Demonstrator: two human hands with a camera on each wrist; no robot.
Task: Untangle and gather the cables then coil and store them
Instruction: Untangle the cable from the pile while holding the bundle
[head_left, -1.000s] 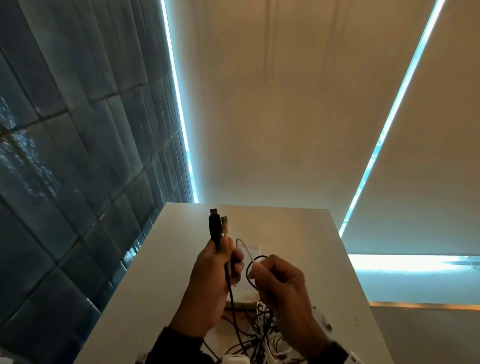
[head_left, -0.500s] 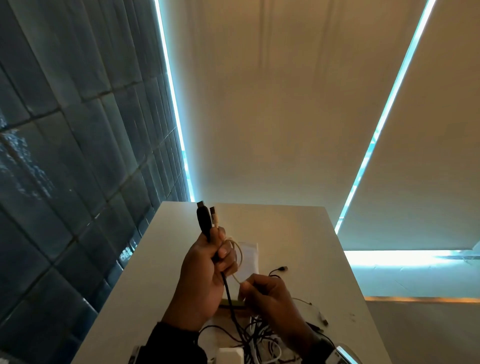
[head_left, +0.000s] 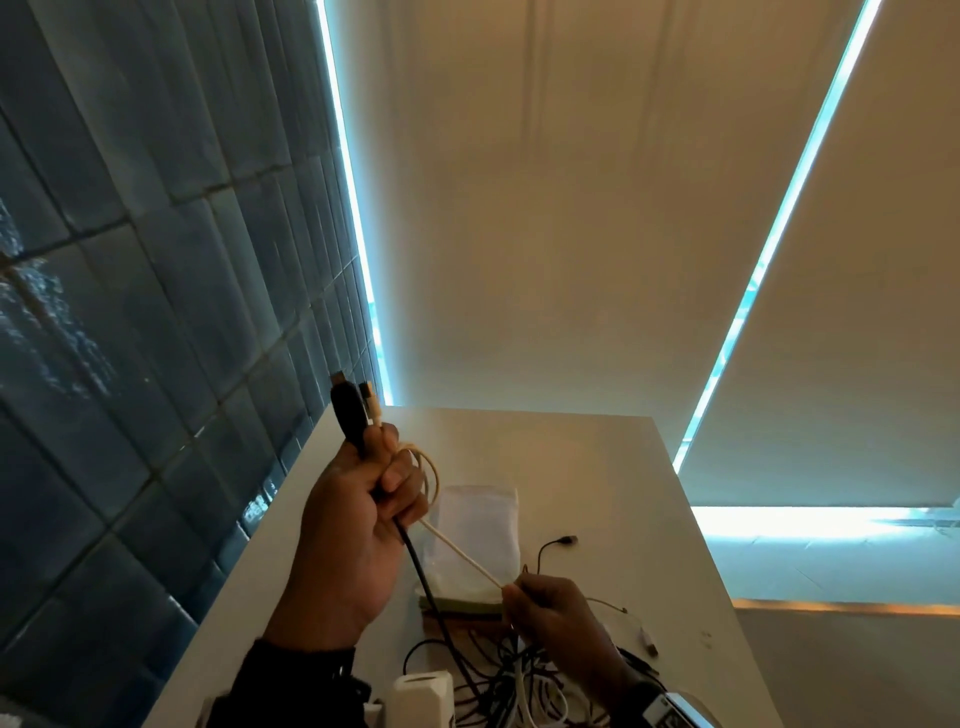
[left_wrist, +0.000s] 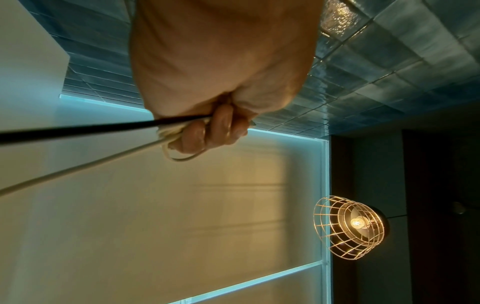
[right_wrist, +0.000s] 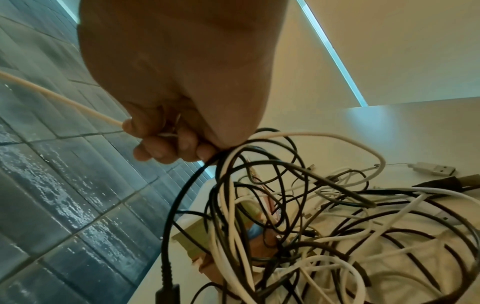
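My left hand (head_left: 358, 519) is raised above the white table (head_left: 597, 467) and grips a black cable (head_left: 423, 577) and a white cable (head_left: 462, 558), with both plug ends (head_left: 353, 410) sticking up out of the fist. Small white loops (head_left: 428, 470) hang around its fingers (left_wrist: 207, 131). The white cable runs taut down to my right hand (head_left: 556, 608), which pinches it (right_wrist: 145, 127) just above a tangle of black and white cables (right_wrist: 298, 216) lying on the table.
A white pouch (head_left: 478, 535) lies flat behind the tangle. A white box-like item (head_left: 423, 699) stands at the near edge. Loose plug ends (head_left: 566, 540) trail to the right. A dark tiled wall (head_left: 130, 364) borders the table's left side. A wire-cage lamp (left_wrist: 350, 226) hangs overhead.
My right hand has dropped from beside the left hand to just above the tangle, drawing the white cable taut. More white loops sit around my left fingers. A black plug end now lies on the table.
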